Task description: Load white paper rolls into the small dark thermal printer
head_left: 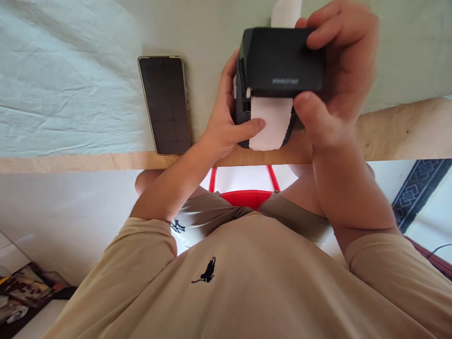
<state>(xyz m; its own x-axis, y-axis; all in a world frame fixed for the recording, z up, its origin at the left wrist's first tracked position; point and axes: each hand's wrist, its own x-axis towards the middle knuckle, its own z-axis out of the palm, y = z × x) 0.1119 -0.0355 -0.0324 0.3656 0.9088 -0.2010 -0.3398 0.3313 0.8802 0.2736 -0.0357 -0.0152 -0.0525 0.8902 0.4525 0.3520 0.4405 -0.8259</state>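
A black label printer (278, 59) is held up over the front of the table between my two hands. White label paper (270, 125) hangs out of its near side, and another white strip (286, 13) shows behind it. My left hand (228, 110) wraps around the printer's left side, its thumb lying on the paper. With fingers on top and thumb at the near edge, my right hand (342, 66) grips the printer's black lid at the right. The printer's underside is hidden.
A phone (167, 106) with a dark screen lies on the table left of the printer. Pale green cloth (77, 84) covers the table, with a bare wooden front edge (399, 132). Below the edge, a red stool (247, 198) shows between my legs.
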